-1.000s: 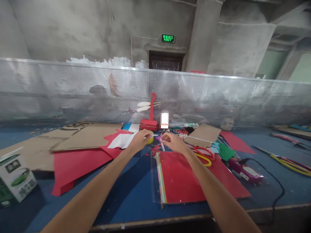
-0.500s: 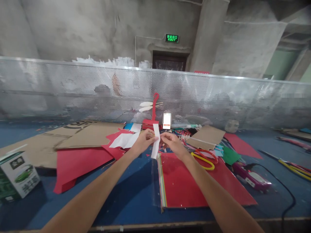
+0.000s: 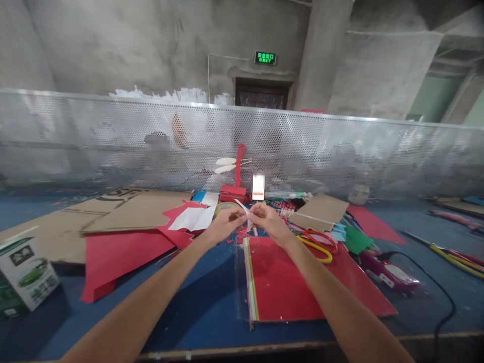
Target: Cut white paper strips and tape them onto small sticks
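Note:
My left hand (image 3: 223, 223) and my right hand (image 3: 267, 218) meet over the blue table, both pinching a small white paper strip (image 3: 244, 209) held between their fingertips. A yellowish roll of tape (image 3: 223, 206) peeks out just behind my left hand's fingers. Below the hands lies a stack of coloured paper sheets (image 3: 287, 282) with a red sheet on top, in a clear sleeve. Small red paper scraps (image 3: 242, 234) lie under the hands.
Red paper (image 3: 121, 252) and brown cardboard (image 3: 136, 212) cover the left. Red and yellow scissors (image 3: 317, 244) and a purple glue gun (image 3: 385, 272) with black cable lie right. A red stapler-like tool (image 3: 234, 191), a phone (image 3: 258, 186), a printed box (image 3: 26, 277) and a perforated metal screen (image 3: 340, 146) stand around.
The white strip hung down long between my hands half a second ago; now it is gathered short at the fingertips. A second ago my left hand held the yellow tape roll.

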`<state>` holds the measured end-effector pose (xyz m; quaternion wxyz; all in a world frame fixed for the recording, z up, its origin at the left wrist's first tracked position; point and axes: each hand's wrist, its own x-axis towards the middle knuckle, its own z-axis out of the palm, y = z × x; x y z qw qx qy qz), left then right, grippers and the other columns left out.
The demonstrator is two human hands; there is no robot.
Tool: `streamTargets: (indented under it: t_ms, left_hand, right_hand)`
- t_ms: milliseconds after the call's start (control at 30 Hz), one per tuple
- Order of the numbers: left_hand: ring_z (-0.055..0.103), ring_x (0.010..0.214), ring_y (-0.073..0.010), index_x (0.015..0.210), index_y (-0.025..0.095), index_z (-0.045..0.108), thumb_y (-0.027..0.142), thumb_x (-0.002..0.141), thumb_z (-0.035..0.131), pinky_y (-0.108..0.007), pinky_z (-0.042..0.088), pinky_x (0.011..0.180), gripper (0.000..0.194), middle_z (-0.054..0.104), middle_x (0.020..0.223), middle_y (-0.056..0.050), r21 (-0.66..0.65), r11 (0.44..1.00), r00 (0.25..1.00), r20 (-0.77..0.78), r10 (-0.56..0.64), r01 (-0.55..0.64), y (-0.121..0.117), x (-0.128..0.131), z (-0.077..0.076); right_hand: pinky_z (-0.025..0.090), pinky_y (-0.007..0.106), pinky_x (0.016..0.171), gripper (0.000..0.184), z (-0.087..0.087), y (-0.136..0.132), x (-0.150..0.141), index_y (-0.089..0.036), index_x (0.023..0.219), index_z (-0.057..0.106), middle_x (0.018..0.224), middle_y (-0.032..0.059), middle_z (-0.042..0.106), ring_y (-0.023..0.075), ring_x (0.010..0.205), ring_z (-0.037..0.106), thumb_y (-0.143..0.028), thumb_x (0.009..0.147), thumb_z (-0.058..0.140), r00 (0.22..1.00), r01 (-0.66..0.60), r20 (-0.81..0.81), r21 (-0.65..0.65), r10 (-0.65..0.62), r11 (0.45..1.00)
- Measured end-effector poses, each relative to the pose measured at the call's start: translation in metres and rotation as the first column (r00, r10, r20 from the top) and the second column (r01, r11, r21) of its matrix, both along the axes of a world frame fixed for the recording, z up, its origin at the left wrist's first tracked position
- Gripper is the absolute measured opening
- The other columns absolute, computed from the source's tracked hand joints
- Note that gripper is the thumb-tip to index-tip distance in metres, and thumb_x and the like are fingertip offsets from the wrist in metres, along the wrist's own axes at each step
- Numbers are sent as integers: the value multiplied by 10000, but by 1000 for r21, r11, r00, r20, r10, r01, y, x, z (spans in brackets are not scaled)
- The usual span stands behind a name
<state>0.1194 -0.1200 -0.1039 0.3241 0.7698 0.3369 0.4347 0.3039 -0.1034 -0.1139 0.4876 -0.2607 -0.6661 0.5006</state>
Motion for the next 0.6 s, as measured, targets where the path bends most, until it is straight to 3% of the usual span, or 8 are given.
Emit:
streamTargets:
  t_ms: [600]
  left_hand:
    - [527,578,-111,789,153,539,392,835,570,-239,425,574,246,535,651,17,-30,999,997,73,14,-12,3,-1,1]
  right_hand:
    - [445,235,540,334,2,1,4,-193,833,574,731,-13,591,120,624,548,-426,676,755,998,20,55,52,-22,998]
